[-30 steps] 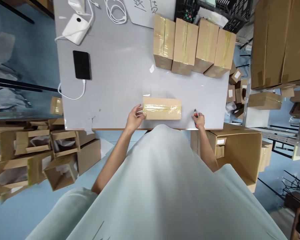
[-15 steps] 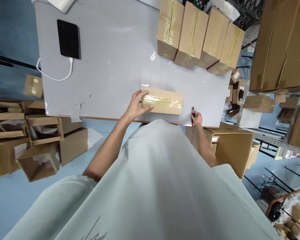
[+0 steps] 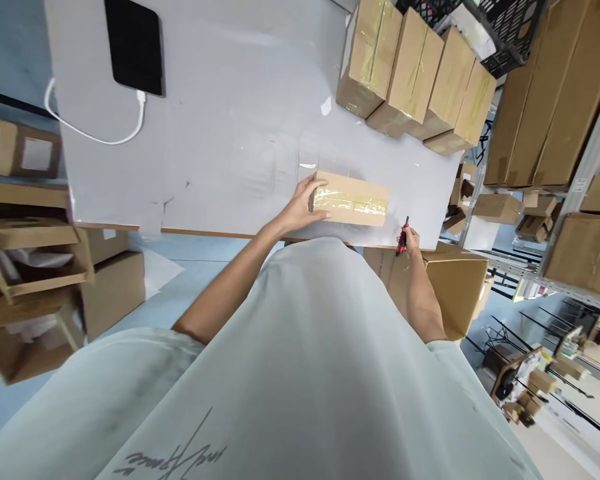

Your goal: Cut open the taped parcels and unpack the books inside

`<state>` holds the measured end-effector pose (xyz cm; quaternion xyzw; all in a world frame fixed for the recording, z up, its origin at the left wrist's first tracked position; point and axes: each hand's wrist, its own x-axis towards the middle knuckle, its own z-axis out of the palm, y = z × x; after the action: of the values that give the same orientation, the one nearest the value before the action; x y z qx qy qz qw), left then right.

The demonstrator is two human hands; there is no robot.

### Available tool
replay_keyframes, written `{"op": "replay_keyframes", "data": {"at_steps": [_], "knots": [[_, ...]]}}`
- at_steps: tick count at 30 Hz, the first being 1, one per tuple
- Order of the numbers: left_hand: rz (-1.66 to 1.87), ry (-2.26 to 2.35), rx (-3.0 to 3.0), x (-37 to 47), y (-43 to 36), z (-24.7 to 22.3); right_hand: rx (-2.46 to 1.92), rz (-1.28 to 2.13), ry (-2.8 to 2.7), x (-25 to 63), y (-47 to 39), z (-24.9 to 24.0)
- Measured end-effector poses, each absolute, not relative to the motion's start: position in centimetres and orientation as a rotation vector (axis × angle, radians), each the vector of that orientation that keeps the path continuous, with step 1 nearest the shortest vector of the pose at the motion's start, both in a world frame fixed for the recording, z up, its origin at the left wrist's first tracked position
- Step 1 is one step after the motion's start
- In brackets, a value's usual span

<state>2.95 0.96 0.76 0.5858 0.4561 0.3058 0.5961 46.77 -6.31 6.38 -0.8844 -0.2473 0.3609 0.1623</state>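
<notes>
A small cardboard box (image 3: 353, 200), sealed with shiny clear tape along its top, lies on the white table (image 3: 220, 147) close to the front edge. My left hand (image 3: 303, 205) grips its left end, thumb on the near side and fingers on the far side. To the right of the box, my right hand (image 3: 411, 240) is closed around a red and black utility knife (image 3: 403, 237). The knife points away from me, apart from the box. Whether its blade is out is too small to tell.
Several taped boxes (image 3: 410, 73) stand in a row at the table's back right. A black phone (image 3: 134, 47) with a white cable (image 3: 105, 141) lies at the left. An open carton (image 3: 455, 287) is below the right edge; more open boxes (image 3: 35, 267) are stacked at left.
The view has shifted, so the box and both hands appear further right. My left hand still holds the box. The knife in my right hand has tilted and stands higher off the table edge.
</notes>
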Motion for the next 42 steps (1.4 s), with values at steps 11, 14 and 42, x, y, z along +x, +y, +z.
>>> {"op": "replay_keyframes", "data": {"at_steps": [11,14,42], "knots": [[0.730,0.944,1.424,2.8,1.7,0.1,-2.635,0.953,-1.117,43.8,0.3,14.9],[0.724,0.941,1.405,2.8,1.2,0.3,-2.686,0.762,-1.812,40.8,2.8,17.2],[0.781,0.944,1.342,3.8,0.9,-0.5,-1.975,0.740,-3.442,20.1,6.8,18.9]]}}
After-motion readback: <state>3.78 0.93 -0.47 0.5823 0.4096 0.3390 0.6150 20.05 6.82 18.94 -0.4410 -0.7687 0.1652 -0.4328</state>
